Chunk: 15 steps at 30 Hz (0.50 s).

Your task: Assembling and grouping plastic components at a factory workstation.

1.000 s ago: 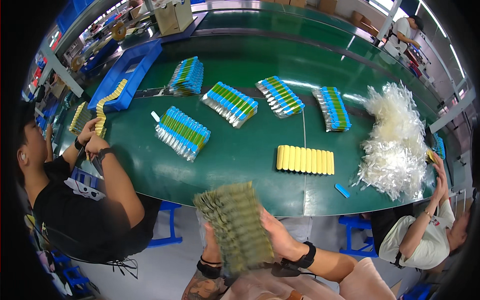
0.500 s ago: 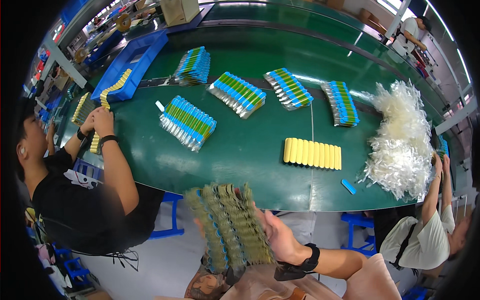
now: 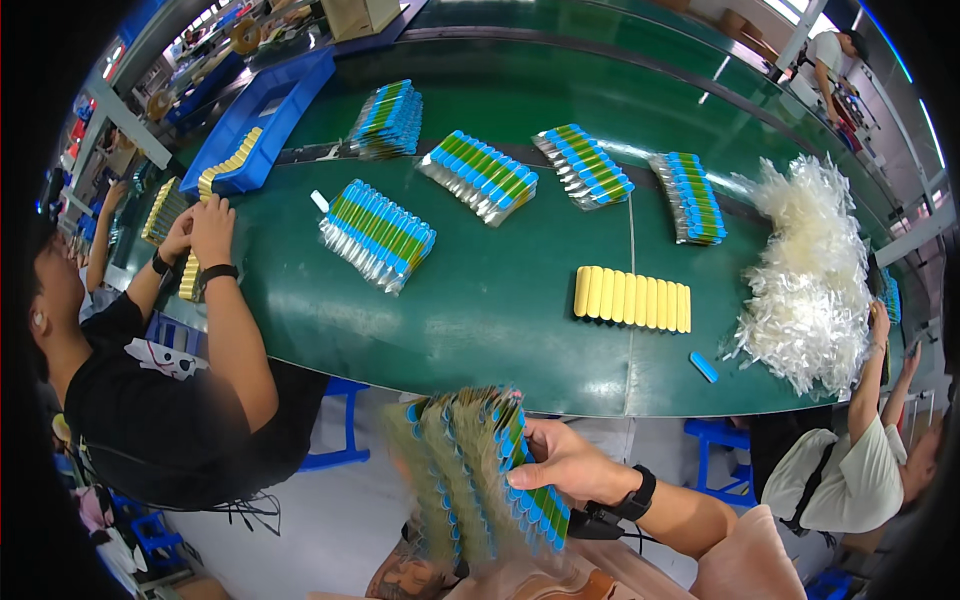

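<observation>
While the bundle of clear-sleeved packets (image 3: 465,480) is held up before me at the near edge of the green table (image 3: 480,330), my right hand (image 3: 575,462) is closed on its blue-and-green side, thumb across the front. My left hand is obscured behind the bundle; I cannot tell its grip. Beyond lie a yellow row of cylinders (image 3: 633,299), a small blue piece (image 3: 704,367), five blue-and-green stacks (image 3: 480,175) and, rightward, a heap of clear sleeves (image 3: 805,290).

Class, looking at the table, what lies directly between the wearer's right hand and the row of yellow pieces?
In the head view, just green tabletop and its near edge separate the right hand from the yellow row.
</observation>
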Motion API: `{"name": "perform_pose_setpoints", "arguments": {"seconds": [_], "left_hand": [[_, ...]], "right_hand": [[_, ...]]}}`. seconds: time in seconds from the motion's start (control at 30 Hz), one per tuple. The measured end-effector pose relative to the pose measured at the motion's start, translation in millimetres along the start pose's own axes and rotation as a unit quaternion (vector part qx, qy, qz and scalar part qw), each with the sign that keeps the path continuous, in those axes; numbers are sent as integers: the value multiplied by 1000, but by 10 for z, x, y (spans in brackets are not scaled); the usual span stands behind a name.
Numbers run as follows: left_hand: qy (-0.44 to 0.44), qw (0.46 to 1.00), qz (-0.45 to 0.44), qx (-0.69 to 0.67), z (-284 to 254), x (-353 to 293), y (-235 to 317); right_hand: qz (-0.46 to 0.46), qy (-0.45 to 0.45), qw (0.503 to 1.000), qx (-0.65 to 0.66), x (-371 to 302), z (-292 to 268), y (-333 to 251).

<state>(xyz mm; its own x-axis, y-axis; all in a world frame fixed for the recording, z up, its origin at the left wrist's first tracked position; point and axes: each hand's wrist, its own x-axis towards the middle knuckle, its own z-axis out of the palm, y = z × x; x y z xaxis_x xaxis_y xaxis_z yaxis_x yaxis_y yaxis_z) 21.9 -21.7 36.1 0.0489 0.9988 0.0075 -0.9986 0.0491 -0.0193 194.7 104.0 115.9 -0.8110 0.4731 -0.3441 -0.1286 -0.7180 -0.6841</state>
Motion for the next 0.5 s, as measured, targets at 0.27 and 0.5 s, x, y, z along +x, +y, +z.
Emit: {"name": "perform_pose_setpoints", "arguments": {"seconds": [0.27, 0.5], "left_hand": [[-36, 997, 30, -63, 231, 507, 26], [69, 989, 128, -41, 181, 569, -16]], "right_hand": [[-41, 97, 982, 158, -99, 76, 106], [-69, 113, 975, 179, -79, 175, 63]]}}
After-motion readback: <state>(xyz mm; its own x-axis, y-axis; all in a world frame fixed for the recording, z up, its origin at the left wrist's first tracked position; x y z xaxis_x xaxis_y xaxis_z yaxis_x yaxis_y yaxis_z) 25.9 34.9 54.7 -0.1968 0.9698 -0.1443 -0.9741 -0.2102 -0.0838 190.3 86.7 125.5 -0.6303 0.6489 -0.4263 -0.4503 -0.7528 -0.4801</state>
